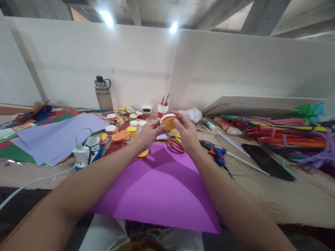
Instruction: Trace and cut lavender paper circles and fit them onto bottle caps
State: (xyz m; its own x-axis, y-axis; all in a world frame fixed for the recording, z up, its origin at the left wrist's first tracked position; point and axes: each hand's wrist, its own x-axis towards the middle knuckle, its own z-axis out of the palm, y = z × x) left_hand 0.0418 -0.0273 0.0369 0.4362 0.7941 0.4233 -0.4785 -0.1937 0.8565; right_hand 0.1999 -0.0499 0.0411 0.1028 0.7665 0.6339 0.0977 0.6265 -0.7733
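Note:
Both hands are raised over the far edge of a purple sheet [159, 188], holding one small round piece [169, 122] between them. The piece is yellow on its near face, with a red band and a white top edge. My left hand [150, 132] grips its left side with thumb and fingers. On the right side, my right hand [186, 130] pinches it; some of its fingers are hidden behind. Orange-handled scissors [176, 144] lie just below my right hand. A yellow disc with a red rim [143, 153] rests at the sheet's upper left edge.
Left are lilac sheets [60, 136], a charger on a power strip [81, 153], several round pieces [119, 136] and a bottle [104, 97]. A pen cup [162, 109] stands at the back. Right are a glue gun [215, 150], a black tablet-like slab [267, 162] and colourful fuzzy stems [288, 139].

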